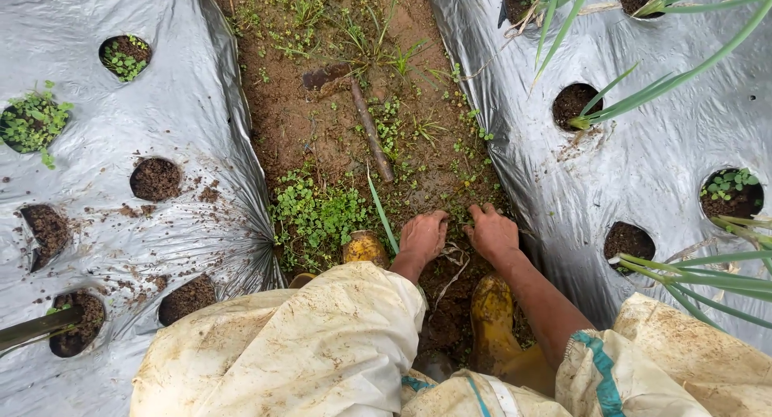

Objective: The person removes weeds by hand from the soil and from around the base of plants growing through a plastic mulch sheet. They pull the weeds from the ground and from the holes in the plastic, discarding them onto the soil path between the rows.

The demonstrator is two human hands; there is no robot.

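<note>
Both my hands reach down into the soil furrow between two beds covered in silver plastic sheet. My left hand (422, 236) has its fingers curled into small green weeds (322, 216) and wet earth. My right hand (492, 232) presses beside it, fingers dug into the soil at the edge of the right plastic sheet (643, 168). Whether either hand grips weeds is hidden by the curled fingers. My yellow muddy boots (492, 308) stand just below the hands, and my pale muddy trousers fill the bottom.
A hoe with a wooden handle (370, 131) lies in the furrow ahead. The left plastic sheet (185, 103) has round planting holes with soil or seedlings. Long green onion leaves (643, 87) lean in from the right. A dark tool handle (32, 328) pokes in at lower left.
</note>
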